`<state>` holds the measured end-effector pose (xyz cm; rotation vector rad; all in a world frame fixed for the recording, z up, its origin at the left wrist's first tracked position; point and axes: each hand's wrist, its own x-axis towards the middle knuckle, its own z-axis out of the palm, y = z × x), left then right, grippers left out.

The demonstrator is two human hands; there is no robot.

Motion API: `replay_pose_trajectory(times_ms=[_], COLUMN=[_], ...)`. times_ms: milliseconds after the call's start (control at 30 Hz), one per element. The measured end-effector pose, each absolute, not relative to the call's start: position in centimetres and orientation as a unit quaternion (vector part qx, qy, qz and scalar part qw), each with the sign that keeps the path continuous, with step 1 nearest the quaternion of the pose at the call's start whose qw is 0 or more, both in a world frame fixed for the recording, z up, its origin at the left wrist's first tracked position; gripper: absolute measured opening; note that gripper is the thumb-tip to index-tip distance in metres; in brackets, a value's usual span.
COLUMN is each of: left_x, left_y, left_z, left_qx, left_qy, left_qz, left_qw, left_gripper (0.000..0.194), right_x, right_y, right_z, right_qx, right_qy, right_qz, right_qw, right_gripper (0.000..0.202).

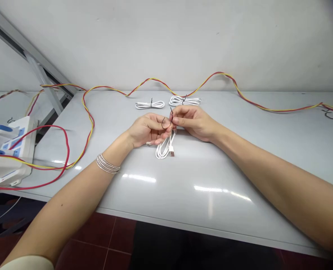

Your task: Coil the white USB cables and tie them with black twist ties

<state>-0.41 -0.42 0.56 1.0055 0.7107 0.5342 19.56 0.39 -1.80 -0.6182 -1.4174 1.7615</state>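
A thin black twist tie (171, 112) is pinched between my two hands, its ends bent and sticking out. My left hand (151, 129) has its fingers closed on the tie, and my right hand (193, 120) grips it from the other side, fingertips nearly touching. Below the fingers a coiled white cable (163, 149) with a USB plug (171, 151) hangs or rests at the grey table; its upper part is hidden by my hands. Behind lie two white cable bundles, the left one (150, 105) and the right one (185, 101), each with a black tie round it.
Twisted red and yellow wires (92, 122) run across the back of the table (225, 210) and down its left side. At the far left stands a white power strip (23, 146) with plugs. Loose black ties (332, 114) lie at the back right, near the wall.
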Motion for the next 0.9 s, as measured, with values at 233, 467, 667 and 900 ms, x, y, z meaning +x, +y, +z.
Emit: replay_pose_trajectory(times_ms=[233, 467, 667, 900], left_x=[-0.6, -0.6, -0.6, -0.7], left_y=[-0.4, -0.4, -0.3, -0.3], left_z=[0.3, 0.3, 0.3, 0.3], left_qx=[0.464, 0.452, 0.450, 0.442], left_qy=[0.275, 0.257, 0.256, 0.253], left_qz=[0.183, 0.152, 0.138, 0.139], left_qw=[0.822, 0.840, 0.844, 0.849], left_gripper=[0.024, 0.028, 0.028, 0.027], right_x=[20.0, 19.9, 19.4, 19.2], right_y=[0.6, 0.4, -0.3, -0.5], right_z=[-1.9, -1.2, -0.8, -1.0], right_qx=[-0.231, -0.209, -0.209, -0.207], right_qy=[-0.591, -0.595, -0.547, -0.509], right_qz=[0.684, 0.707, 0.754, 0.779], right_qw=[0.361, 0.319, 0.298, 0.303], right_gripper=[0.028, 0.026, 0.026, 0.027])
